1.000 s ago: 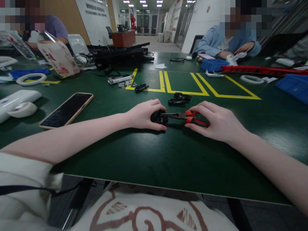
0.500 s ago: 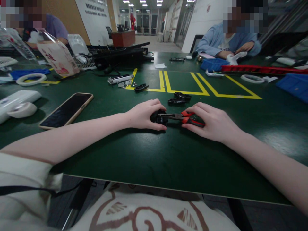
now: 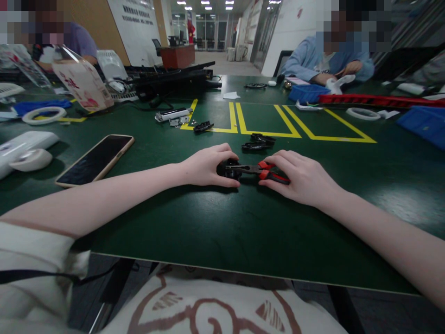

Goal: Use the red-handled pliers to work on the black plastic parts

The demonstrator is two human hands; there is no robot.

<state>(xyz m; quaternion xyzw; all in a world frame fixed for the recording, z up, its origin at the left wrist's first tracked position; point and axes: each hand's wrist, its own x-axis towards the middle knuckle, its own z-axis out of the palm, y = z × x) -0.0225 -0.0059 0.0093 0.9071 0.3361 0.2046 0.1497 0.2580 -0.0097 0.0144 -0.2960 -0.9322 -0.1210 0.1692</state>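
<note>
My left hand [image 3: 212, 166] is closed around a small black part [image 3: 233, 172], thumb on the near side and fingers on the far side. My right hand [image 3: 299, 177] grips the red and black handles of long-nose pliers [image 3: 252, 169]. The pliers' jaws point left and lie over the black part between my left fingertips; whether they pinch anything is too small to tell. Just beyond the pliers lie more black parts [image 3: 257, 142] on the green table. Another black piece [image 3: 203, 126] rests farther off, by a yellow tape line.
A phone [image 3: 95, 160] and a white device [image 3: 29, 146] lie to the left. White and metal pieces [image 3: 174, 114] sit past my left hand. Blue bins [image 3: 424, 125] and a tape roll [image 3: 363, 114] are on the right. Two people sit across the table.
My right hand and the pliers have shifted slightly left, bringing the jaws farther over the black part. My left hand stays nearly in place.
</note>
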